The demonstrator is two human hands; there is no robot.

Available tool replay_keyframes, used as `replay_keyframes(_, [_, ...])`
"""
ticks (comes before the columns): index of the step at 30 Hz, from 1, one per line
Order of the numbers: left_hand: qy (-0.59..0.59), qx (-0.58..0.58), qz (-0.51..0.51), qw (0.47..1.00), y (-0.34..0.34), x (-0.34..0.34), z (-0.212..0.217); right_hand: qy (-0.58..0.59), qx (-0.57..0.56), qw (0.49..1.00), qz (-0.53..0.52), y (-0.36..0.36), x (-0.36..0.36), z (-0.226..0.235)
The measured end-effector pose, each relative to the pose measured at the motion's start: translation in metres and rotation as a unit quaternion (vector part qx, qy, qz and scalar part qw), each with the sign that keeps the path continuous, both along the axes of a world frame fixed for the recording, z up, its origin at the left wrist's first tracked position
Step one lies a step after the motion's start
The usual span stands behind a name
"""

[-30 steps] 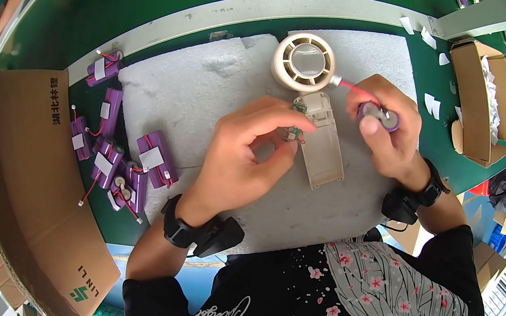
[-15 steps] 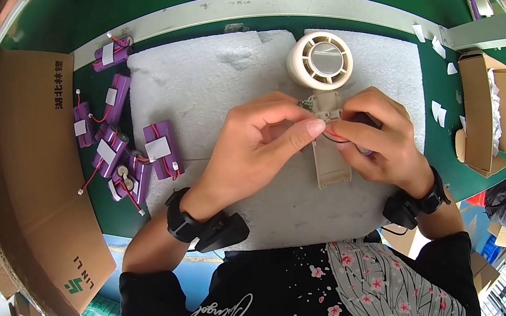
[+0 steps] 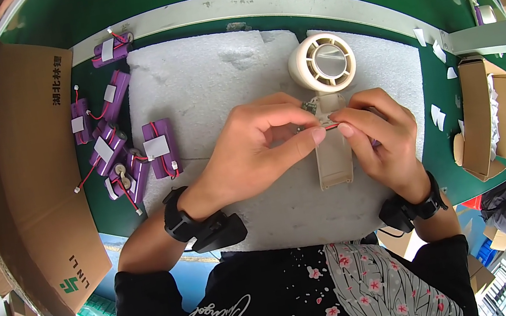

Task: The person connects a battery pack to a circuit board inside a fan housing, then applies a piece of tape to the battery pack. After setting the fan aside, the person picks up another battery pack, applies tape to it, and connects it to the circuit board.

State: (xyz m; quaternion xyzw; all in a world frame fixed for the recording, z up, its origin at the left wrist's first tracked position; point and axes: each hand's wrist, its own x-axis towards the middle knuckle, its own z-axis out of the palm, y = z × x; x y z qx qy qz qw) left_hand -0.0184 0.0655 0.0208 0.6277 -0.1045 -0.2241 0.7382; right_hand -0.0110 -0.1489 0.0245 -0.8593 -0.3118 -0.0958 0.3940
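Observation:
A cream handheld fan (image 3: 297,70) lies on the foam mat with its round grille up and its handle shell (image 3: 335,167) opened toward me. Over the top of that handle, my left hand (image 3: 258,147) pinches a small green circuit board (image 3: 309,107). Facing it, my right hand (image 3: 385,129) grips a short red and black wire lead (image 3: 331,126) between thumb and fingers. The tips of both hands nearly meet there, and they hide the wire's end. A bit of purple shows under the right fingers, mostly covered.
Purple battery packs (image 3: 115,94) with white labels and red leads lie left of the white foam mat (image 3: 197,67), one on it. A large cardboard box (image 3: 41,173) stands at the left, a smaller carton (image 3: 478,120) at the right. White paper pieces (image 3: 439,50) lie near a metal rail (image 3: 208,10).
My right fingers have straightened the wire lead, which now runs level between both hands. The purple thing in the right hand shows less. Items on the far green surface have shifted right.

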Motion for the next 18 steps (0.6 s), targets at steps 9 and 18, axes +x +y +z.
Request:
replay_keyframes(9, [0.0, -0.002, 0.008, 1.0, -0.0001, -0.0005, -0.0011, 0.022, 0.002, 1.0, -0.012, 0.0024, -0.0016, -0.0014])
replay_keyframes(18, [0.01, -0.008, 0.009, 1.0, -0.0003, 0.0002, -0.0014, 0.01, 0.017, 1.0, -0.015, 0.0021, -0.0024, -0.0001])
